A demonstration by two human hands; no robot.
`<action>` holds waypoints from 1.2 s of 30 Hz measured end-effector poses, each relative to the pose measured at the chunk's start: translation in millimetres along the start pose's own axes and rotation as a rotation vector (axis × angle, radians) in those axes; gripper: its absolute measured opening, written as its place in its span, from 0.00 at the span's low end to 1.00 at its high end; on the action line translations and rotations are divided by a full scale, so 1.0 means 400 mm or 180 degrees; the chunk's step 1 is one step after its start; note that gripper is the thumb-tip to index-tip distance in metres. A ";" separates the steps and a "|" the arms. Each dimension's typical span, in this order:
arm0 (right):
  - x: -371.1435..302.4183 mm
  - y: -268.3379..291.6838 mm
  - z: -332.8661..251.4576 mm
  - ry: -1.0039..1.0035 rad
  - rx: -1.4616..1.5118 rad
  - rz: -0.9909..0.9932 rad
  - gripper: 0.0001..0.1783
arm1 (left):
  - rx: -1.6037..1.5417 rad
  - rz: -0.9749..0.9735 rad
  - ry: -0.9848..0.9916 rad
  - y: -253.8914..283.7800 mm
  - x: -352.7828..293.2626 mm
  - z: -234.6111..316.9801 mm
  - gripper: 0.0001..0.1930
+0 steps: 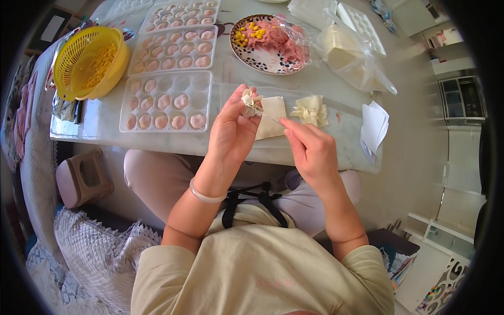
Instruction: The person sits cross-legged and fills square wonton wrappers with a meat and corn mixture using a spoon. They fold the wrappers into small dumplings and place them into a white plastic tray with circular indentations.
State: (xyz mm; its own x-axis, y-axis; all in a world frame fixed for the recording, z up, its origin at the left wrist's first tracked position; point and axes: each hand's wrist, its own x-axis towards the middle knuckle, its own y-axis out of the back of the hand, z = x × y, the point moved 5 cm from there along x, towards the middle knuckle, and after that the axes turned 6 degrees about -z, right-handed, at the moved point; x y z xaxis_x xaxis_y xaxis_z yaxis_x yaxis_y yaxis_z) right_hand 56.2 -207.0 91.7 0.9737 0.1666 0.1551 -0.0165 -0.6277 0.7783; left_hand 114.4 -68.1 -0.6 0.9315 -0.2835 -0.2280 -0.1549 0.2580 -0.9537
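My left hand [228, 126] is raised over the table's near edge, its fingers closed around a small gathered dumpling wrapper [250, 101]. Pinched between the thumb and fingers of my right hand [316, 152] is a thin stick [273, 119], its far end reaching the wrapper. Under the stick lies a stack of square wrappers [270, 129], with a crumpled pile of loose wrappers [310, 110] to its right. Beyond my hands a patterned plate [262, 59] holds pink minced meat [287, 44] and yellow corn kernels [244, 37]. Whether filling sits inside the held wrapper is hidden.
Left of my hands stands a white compartment tray [207, 113] partly filled with dumplings; two fuller trays [211, 58] continue behind it. A yellow colander [119, 63] with corn is at far left. A clear bag [362, 65] of wrappers and white papers [374, 126] lie right.
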 end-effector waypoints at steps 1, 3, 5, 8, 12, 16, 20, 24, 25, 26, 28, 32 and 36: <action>0.001 0.001 0.000 0.0000 0.0001 0.0005 0.11 | -0.0052 -0.0127 0.0020 -0.003 -0.001 0.000 0.18; 0.003 0.004 0.000 0.0002 0.0003 0.0017 0.11 | -0.0073 -0.0339 0.0101 -0.013 -0.006 0.001 0.17; 0.003 0.013 0.002 0.0154 0.0058 0.0133 0.11 | -0.0009 -0.0506 0.0221 -0.029 -0.013 0.006 0.16; -0.017 0.036 0.003 0.0331 -0.0159 0.0133 0.12 | -0.0053 -0.0279 0.0006 -0.015 -0.005 0.028 0.15; -0.033 0.035 -0.002 0.0409 -0.0479 0.0138 0.14 | -0.0086 -0.0194 -0.0014 -0.038 -0.016 0.025 0.14; -0.020 0.038 -0.007 0.0468 -0.0523 0.0289 0.15 | 0.0242 -0.0325 0.0015 -0.046 -0.036 0.008 0.16; -0.015 0.038 -0.005 0.0492 -0.0502 0.0256 0.16 | 0.0510 -0.0891 0.0188 -0.067 -0.047 0.006 0.17; -0.019 0.053 -0.019 0.0548 -0.0296 0.0244 0.16 | 0.0868 -0.1122 0.0116 -0.063 -0.051 0.027 0.17; -0.025 0.060 -0.018 0.0536 -0.0350 0.0295 0.16 | 0.0763 -0.1086 0.0049 -0.059 -0.048 0.030 0.17; -0.032 0.069 -0.015 0.0523 -0.0405 0.0345 0.16 | 0.0658 -0.1050 -0.0018 -0.056 -0.047 0.034 0.17; -0.034 0.078 -0.016 0.0541 -0.0511 0.0378 0.16 | 0.0657 -0.1056 0.0088 -0.056 -0.051 0.038 0.17; -0.017 0.080 -0.028 0.0702 -0.0617 0.0284 0.16 | 0.0746 -0.1431 0.0170 -0.067 -0.054 0.033 0.17; -0.011 0.081 -0.038 0.0760 -0.0598 0.0109 0.16 | 0.1184 -0.1784 0.0368 -0.073 -0.061 0.031 0.18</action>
State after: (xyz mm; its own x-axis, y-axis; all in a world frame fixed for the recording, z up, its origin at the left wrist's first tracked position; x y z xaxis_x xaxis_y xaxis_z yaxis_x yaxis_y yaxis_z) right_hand 48.1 -216.5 125.4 0.8914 0.3357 0.3045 -0.1119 -0.4882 0.8655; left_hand 100.3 -57.4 35.3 0.7936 -0.5584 0.2416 0.4836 0.3380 -0.8074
